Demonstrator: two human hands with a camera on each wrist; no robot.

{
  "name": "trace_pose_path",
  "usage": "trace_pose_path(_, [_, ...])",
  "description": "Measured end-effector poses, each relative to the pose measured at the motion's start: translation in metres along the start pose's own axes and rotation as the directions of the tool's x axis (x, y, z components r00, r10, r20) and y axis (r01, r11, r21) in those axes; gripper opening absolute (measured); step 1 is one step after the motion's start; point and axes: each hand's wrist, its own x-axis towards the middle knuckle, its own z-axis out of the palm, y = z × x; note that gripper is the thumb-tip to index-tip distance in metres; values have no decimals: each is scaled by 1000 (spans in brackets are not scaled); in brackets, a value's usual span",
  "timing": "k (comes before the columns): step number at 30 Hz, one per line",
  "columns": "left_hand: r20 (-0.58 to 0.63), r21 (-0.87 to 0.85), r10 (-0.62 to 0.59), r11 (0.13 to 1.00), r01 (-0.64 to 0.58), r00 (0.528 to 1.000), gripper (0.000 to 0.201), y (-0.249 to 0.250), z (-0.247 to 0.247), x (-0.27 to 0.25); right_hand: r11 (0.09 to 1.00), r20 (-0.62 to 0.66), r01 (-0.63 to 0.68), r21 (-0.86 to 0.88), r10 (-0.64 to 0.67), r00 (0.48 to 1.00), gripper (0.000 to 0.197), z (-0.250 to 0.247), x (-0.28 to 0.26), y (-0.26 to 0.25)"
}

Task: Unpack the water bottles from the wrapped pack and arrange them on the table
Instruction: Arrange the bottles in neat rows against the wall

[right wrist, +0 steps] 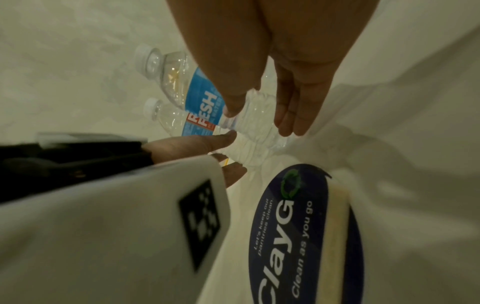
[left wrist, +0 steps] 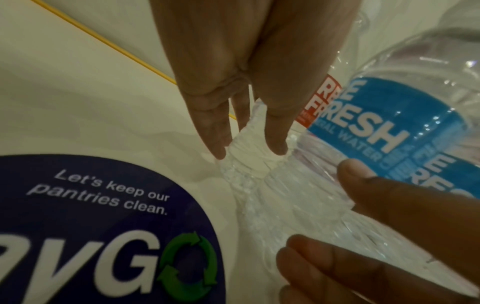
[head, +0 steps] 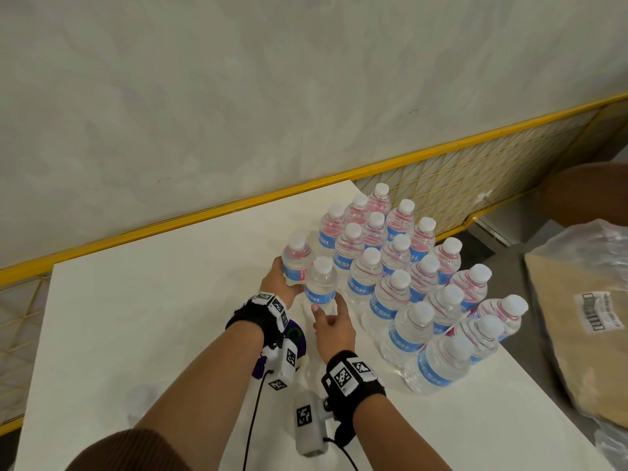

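Observation:
Several clear water bottles with blue labels and white caps stand in rows on the right half of the white table. Two more stand apart at the left end of the rows. My left hand grips the lower part of the far one, its ribbed base between fingers and thumb. My right hand holds the near one low down. Its thumb and fingers sit either side of the ribbed body. Both bottles stand upright, almost touching.
A round dark blue ClayGo sticker lies on the table between my wrists. A yellow mesh rail runs behind the table along a pale wall. Off the table's right edge lies a brown bag in clear plastic.

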Motion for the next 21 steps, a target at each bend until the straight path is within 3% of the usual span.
trace_pose_path(11, [-44, -9, 25, 1000, -25, 999, 64, 1, 5, 3, 997, -27, -7, 83, 9, 1000, 66, 8, 11, 0])
trace_pose_path(16, [-76, 47, 6, 999, -2, 997, 75, -8, 2, 10, 989, -4, -14, 149, 15, 1000, 61, 8, 19, -5])
trace_pose_path(19, [-53, -6, -12, 1000, 11, 999, 71, -7, 3, 13, 987, 31, -26, 156, 21, 999, 53, 8, 20, -7])
trace_pose_path(21, [-42, -40, -27, 999, 25, 999, 68, -6, 3, 14, 993, 59, -20, 119, 13, 998, 68, 8, 17, -7])
